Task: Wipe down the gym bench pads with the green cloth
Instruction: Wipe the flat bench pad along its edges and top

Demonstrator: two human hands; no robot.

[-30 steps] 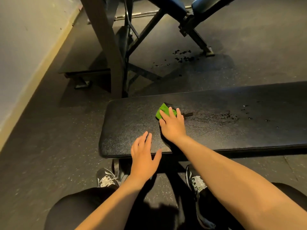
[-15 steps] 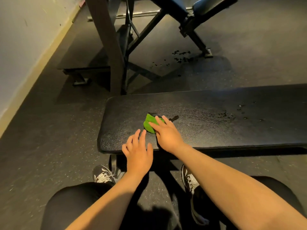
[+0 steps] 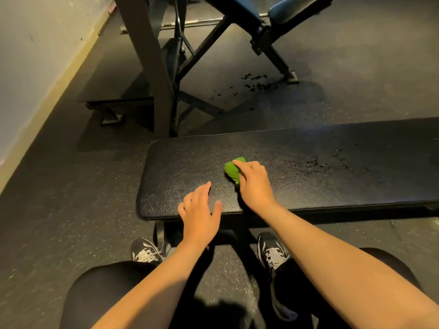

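The right hand (image 3: 255, 184) presses the bunched green cloth (image 3: 232, 171) onto the black bench pad (image 3: 332, 188).
Its fingers bend over the cloth and grip it, towards the pad's left end. Just beside it the left hand (image 3: 199, 213) rests on the pad's near edge, fingers loose, holding nothing. Wet droplets (image 3: 316, 162) glisten on the pad to the right of the cloth. Two dark shoes (image 3: 145, 252) stand under the bench, and a blue-padded bench (image 3: 237, 10) stands beyond.

Dark speckled floor (image 3: 59, 222), pale wall (image 3: 35, 55).
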